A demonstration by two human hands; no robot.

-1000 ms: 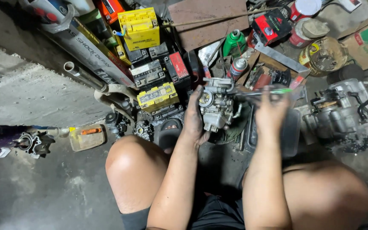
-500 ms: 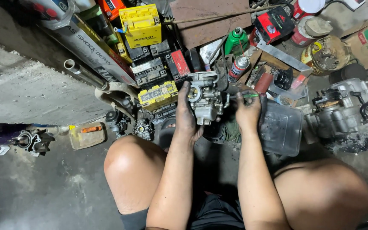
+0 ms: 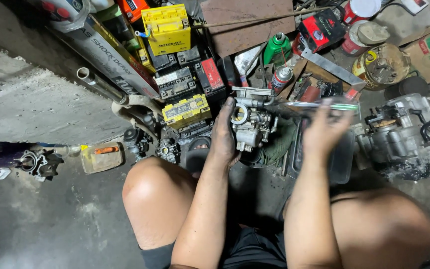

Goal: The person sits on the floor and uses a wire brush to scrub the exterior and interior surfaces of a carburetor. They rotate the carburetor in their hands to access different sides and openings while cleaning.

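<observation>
Head view, left hand [image 3: 224, 137] with fingers closed around a grey carburetor [image 3: 250, 122], right hand [image 3: 324, 130] blurred, fingers gripping a green-handled screwdriver [image 3: 319, 105], engine block [image 3: 404, 134] just right.

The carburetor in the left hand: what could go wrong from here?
The left hand alone holds the carburetor in the air above cluttered parts; a slip could drop it among them. The right hand is blurred with a long tool, so its tip might miss and scratch the metal. Both hands look greasy, which may weaken the grip.
</observation>
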